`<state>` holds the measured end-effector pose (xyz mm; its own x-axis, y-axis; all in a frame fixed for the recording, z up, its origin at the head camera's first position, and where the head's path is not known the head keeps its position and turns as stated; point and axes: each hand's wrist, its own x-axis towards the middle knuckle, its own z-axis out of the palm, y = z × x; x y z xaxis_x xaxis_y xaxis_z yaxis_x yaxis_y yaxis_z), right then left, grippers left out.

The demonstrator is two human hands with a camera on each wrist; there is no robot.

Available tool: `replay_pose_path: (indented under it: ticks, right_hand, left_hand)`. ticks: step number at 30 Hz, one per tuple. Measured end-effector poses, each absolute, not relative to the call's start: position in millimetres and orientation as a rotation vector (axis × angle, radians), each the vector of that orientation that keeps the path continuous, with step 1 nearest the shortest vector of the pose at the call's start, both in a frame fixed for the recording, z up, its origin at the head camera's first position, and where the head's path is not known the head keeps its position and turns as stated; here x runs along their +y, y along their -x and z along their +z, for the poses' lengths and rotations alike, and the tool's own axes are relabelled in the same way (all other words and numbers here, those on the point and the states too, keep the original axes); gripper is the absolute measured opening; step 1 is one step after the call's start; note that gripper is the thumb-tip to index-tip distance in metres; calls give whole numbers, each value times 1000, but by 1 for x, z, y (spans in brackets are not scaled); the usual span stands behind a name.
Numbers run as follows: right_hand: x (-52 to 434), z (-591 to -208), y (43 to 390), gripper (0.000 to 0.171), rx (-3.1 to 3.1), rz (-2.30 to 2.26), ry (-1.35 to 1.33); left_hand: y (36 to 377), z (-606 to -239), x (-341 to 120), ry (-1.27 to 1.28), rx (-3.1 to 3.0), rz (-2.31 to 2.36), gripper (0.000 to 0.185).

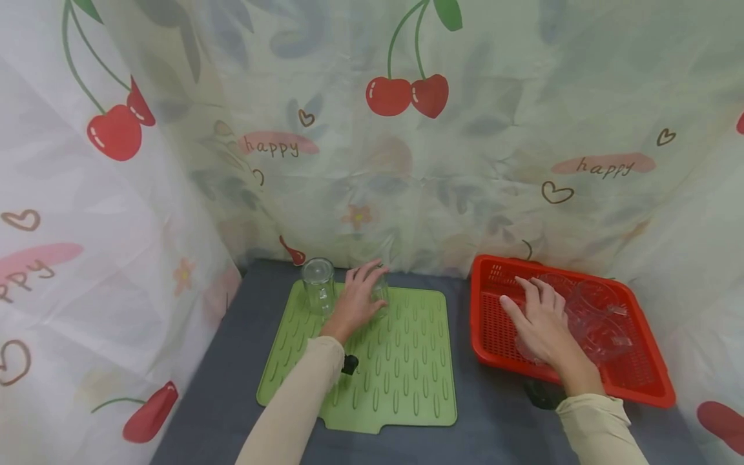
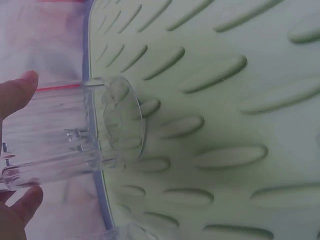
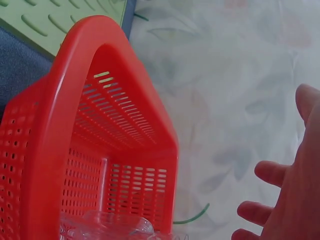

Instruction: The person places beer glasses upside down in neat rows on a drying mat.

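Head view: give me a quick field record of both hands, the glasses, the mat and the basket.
left hand: grips a clear ribbed drinking glass at the back of the mat
right hand: open, fingers spread over the basket
green ridged silicone drying mat: flat on the grey table
second clear glass: stands on the mat, left of the held one
red perforated plastic basket: holds more clear glassware

mat (image 1: 407,361): light green, patterned with raised oval ribs
basket (image 1: 485,323): bright red, perforated with small slots
glasses (image 1: 318,284): clear, colourless
bench (image 1: 232,387): dark grey-blue
curtain (image 1: 494,129): pale, printed with red cherries, hearts, faded leaves and "happy"
sleeves (image 1: 302,394): plain cream
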<state>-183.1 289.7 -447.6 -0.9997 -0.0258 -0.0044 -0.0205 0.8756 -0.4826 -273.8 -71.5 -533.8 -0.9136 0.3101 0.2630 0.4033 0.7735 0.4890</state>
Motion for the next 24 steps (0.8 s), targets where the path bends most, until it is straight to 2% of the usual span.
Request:
replay_pose_path:
  ticks: [24]
  right_hand:
    - [309, -454, 182, 93, 3038, -754, -16]
  left_hand:
    - [268, -516, -84, 618, -2745, -711, 80]
